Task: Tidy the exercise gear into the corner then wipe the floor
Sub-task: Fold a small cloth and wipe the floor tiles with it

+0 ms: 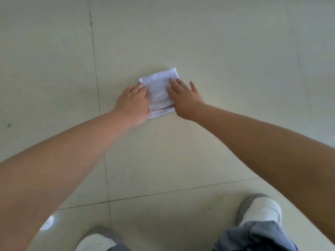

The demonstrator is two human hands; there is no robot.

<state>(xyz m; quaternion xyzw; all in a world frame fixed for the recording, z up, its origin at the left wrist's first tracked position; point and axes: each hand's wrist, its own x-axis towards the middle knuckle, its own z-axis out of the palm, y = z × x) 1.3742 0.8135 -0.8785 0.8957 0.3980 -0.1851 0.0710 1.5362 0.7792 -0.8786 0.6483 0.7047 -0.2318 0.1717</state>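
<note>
Nearest us: two shoes (pixel 261 209), white with grey trim, and grey trouser cuffs (pixel 253 236) at the bottom edge, standing on pale tile floor (pixel 217 42). Forearms reach forward and down from both sides.

Cloth (pixel 161 91), white, folded into a rough rectangle, lies flat on the floor ahead of the feet, just right of a dark grout line (pixel 95 69). Left hand (pixel 135 103) rests palm down on the cloth's left edge; fingers lie close together and only slightly bent, tips on the fabric. Right hand (pixel 183 97) lies on the right edge, fingers straight and lightly spread, thumb out to the side on the tile. Neither hand pinches or bunches the cloth; both press it flat.

Progress, as we judge it: no exercise gear in view, so we can't confirm the tidy step, but hands on a cloth suggest we're in the wiping stage. A few dark specks (pixel 9 125) show on the tiles, so wiping looks unfinished. How much floor is already covered we can't tell.
</note>
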